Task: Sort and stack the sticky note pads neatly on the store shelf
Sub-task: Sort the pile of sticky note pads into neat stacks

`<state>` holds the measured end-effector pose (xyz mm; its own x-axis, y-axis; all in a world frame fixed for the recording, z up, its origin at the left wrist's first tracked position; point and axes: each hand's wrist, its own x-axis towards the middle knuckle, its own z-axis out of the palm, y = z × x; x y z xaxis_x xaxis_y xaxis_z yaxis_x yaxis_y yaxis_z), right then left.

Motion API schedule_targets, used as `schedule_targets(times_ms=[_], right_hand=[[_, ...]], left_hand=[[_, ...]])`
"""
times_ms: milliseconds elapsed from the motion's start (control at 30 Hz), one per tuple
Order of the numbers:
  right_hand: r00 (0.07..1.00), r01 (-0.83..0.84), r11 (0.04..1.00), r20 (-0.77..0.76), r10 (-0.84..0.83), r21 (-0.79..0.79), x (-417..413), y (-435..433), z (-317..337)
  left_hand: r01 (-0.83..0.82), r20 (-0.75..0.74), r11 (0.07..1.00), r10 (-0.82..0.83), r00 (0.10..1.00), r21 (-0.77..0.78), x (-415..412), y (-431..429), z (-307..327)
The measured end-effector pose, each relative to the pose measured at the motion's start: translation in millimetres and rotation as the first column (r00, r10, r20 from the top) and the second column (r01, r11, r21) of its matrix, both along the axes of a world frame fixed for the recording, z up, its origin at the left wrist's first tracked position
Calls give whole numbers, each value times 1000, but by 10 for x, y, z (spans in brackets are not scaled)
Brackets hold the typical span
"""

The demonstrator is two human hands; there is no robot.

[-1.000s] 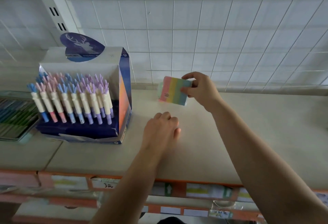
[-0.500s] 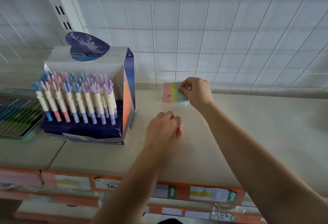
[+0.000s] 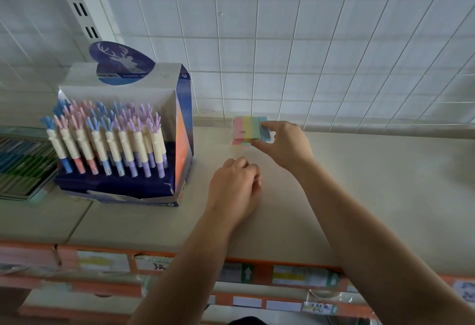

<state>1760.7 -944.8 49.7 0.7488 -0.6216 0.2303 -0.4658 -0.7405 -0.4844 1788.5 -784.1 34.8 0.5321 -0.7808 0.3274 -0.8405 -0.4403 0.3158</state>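
Head view: my right hand [image 3: 285, 146] is on the rainbow-striped sticky note pad [image 3: 248, 129], forefinger on top at its blue end and thumb against its near edge, pinching it. The pad lies flat on the shelf [image 3: 359, 183], a little to the right of the pen display box [image 3: 123, 144] and level with the box's back. My left hand [image 3: 235, 185] rests curled on the shelf, also right of the box but nearer its front, with nothing showing in it. I'd say we're early: this one pad looks about placed. Whether a second pad sits under it I cannot tell. No other pads are in sight, so the stacking is mostly ahead.
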Motion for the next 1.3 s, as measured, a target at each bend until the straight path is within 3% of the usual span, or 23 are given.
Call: schedule_targets(times_ms=[533,933,1300], right_hand=[[982,84,995,176,-73,-59,16,4,-201],[990,54,991,138,-37,-126,18,50,-240],[997,15,998,71,-10,-62,19,11,-261]], left_hand=[[38,41,999,-40,998,34,78,-9,-8],[49,35,998,-50,998,37,105,-33,-41],[53,21,997,-55,998,57,105,-24,-30]])
